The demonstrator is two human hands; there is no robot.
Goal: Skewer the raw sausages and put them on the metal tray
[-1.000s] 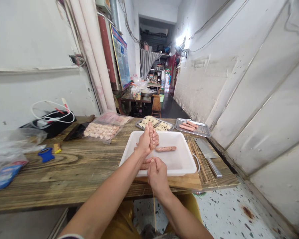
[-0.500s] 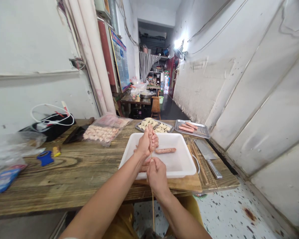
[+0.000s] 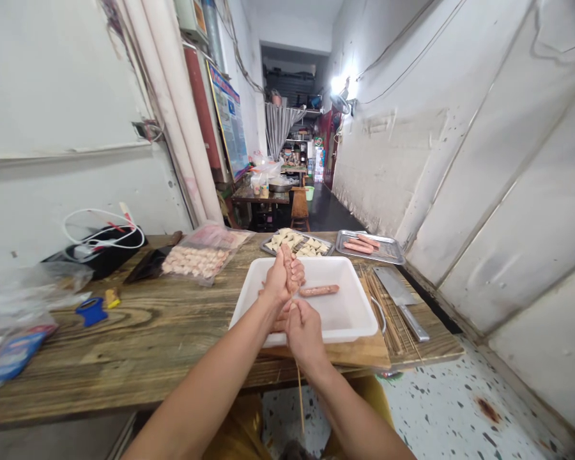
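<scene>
Sausage (image 3: 296,271), judged soft and slippery, lay closed in my left hand (image 3: 280,279), my right hand (image 3: 305,332) pinching the bamboo skewer (image 3: 299,399) below.

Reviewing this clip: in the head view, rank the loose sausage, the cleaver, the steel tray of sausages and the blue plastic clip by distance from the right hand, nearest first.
From the right hand:
1. Loose sausage: in the white tub, just ahead.
2. Cleaver: right of the tub.
3. Steel tray of sausages: far table edge, ahead right.
4. Blue plastic clip: far left on the table.
</scene>
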